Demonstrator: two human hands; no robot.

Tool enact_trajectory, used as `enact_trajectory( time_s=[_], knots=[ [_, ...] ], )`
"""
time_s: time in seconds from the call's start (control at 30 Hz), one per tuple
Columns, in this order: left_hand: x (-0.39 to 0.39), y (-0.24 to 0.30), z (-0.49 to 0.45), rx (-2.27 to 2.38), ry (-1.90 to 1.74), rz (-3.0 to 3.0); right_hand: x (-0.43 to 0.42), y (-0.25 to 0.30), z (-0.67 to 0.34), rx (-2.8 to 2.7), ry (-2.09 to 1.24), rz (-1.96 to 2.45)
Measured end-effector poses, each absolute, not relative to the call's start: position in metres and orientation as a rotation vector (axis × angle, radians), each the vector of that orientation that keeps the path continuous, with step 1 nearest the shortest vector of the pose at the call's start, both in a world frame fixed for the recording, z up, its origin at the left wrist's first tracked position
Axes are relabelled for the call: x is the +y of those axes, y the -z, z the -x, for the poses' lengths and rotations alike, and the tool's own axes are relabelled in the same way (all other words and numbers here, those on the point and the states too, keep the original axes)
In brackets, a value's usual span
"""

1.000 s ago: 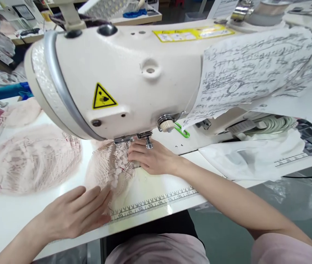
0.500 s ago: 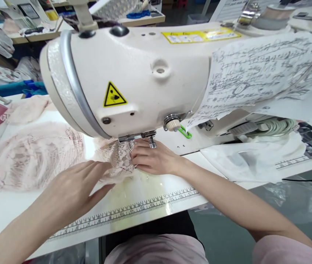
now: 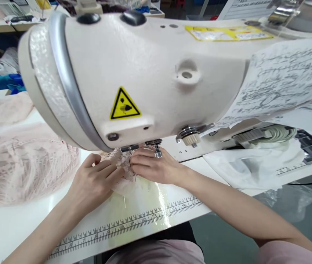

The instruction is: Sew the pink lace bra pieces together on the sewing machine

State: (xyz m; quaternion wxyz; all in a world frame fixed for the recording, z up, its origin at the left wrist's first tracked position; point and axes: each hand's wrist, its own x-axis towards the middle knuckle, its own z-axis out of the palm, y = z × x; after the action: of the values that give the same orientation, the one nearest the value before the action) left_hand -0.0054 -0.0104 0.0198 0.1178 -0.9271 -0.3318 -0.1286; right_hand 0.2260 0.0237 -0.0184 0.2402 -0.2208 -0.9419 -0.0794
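Observation:
A piece of pale pink lace fabric lies on the white table under the head of a sewing machine. My left hand is on its left part, fingers bent down and gathered on the lace. From the other side, my right hand grips the lace's right edge with its fingers together, close below the needle area. The machine head hides the right fingertips in part, as well as the needle and presser foot.
More pink lace pieces lie to the left. White cloth and a coil of pale green cord are on the right. A printed ruler runs along the table's front edge. Handwritten paper hangs on the machine arm.
My left hand has moved right and its fingers have curled onto the lace. My right hand stays at the lace's right edge. The view has come closer to the machine head.

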Motion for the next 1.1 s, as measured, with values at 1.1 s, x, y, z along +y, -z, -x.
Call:
enact_trajectory(
  time_s=[1.1],
  knots=[
    [0.012,0.012,0.031,-1.010,0.322,2.919,0.018,0.032,-0.204,-2.493,0.275,0.449]
  ],
)
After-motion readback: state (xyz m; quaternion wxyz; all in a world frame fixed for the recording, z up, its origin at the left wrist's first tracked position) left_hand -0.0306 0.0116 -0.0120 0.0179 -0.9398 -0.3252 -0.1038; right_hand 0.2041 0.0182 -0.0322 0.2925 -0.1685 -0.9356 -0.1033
